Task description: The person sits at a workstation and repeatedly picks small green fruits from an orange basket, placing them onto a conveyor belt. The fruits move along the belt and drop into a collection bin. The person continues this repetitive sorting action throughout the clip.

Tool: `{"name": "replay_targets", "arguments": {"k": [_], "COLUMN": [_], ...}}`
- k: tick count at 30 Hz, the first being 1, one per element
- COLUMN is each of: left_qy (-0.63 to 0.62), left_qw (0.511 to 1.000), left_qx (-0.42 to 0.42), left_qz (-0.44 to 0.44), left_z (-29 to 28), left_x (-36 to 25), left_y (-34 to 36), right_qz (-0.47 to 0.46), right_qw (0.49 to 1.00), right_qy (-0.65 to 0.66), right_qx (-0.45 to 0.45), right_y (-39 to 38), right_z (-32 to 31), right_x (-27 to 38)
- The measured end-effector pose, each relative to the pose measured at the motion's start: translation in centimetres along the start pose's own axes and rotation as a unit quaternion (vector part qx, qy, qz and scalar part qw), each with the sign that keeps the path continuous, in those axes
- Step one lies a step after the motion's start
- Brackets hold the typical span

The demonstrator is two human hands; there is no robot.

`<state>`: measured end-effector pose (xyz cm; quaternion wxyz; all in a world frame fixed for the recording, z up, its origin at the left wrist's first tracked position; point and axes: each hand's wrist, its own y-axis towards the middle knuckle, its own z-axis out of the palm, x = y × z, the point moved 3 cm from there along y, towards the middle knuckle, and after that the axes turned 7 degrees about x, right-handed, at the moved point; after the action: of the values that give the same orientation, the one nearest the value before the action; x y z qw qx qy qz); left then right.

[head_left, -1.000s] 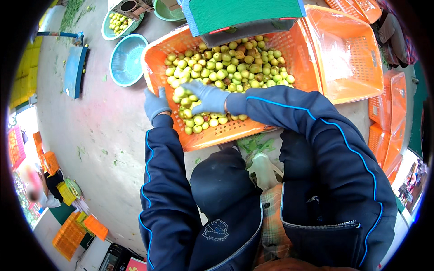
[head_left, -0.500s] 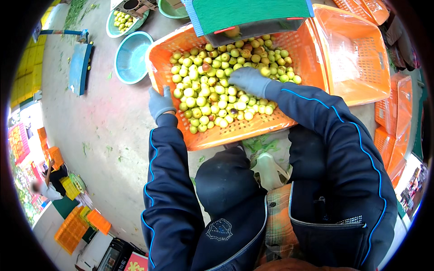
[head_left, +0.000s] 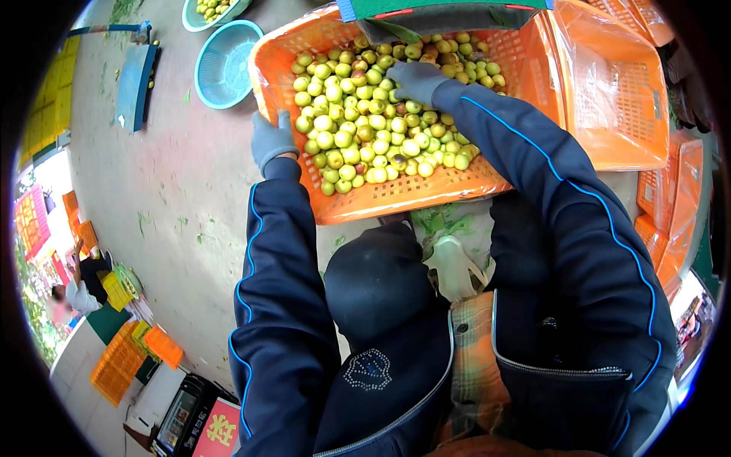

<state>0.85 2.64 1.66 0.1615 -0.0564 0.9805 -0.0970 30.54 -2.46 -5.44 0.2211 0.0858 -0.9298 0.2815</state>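
An orange plastic crate [head_left: 426,186], lined with clear film, stands before my knees. Small round yellow-green fruits that look like jujubes [head_left: 343,114], some blotched brown, lie heaped in it. My left hand [head_left: 274,141], in a grey glove, grips the crate's left rim with the thumb apart from the fingers. Over the far middle of the heap, my gloved right hand [head_left: 419,82] rests on the jujubes, fingers stretched forward and partly hidden. Above the far rim juts a green-topped chute [head_left: 449,15] with a green leaf [head_left: 392,30] at its mouth.
Another film-lined orange crate [head_left: 609,107] adjoins on the right, with stacked crates [head_left: 670,183] behind my right arm. A blue basket [head_left: 225,65] and a blue metal piece [head_left: 135,87] are on the left floor. A white stool [head_left: 453,266] shows between my knees.
The view has shifted, so the crate appears higher. My right hand has moved farther across the heap toward the chute. My left hand stays at the rim. A leaf now shows at the chute's mouth.
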Motion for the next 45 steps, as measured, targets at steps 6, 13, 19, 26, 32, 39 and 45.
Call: {"name": "replay_targets", "arguments": {"k": [6,13,19,26,32,39,45], "left_qy": [-0.012,0.002,-0.014,-0.004,0.011,-0.002,0.007], "left_qw": [1.0,1.0,1.0,1.0,1.0,1.0,1.0], "left_qx": [0.008,0.008,-0.005,-0.003,-0.005,-0.004,-0.01], "left_qz": [0.001,-0.002,0.013,0.013,0.011,0.028,0.021], "left_z": [0.1,-0.1,0.0,0.2,0.3,0.5,0.3], "left_x": [-0.4,-0.1,0.3,0.1,-0.4,-0.1,0.2], "left_y": [-0.1,0.0,-0.1,0.2,0.0,0.2,0.0], "right_qz": [0.018,0.117,-0.105,-0.335,-0.222,-0.039,0.163], "right_qw": [0.999,0.993,0.993,0.888,0.916,0.927,0.954], "right_qy": [0.008,0.019,-0.037,-0.3,-0.321,-0.358,-0.241], "right_qx": [0.049,-0.014,-0.042,-0.1,-0.093,-0.105,-0.075], "right_y": [-2.4,-8.0,-11.0,-8.3,-4.7,-2.2,-7.4], "right_z": [3.4,-0.4,1.9,4.5,4.5,0.7,-1.6], "right_x": [-2.4,-6.3,0.0,1.7,-3.4,-11.8,-14.1]}}
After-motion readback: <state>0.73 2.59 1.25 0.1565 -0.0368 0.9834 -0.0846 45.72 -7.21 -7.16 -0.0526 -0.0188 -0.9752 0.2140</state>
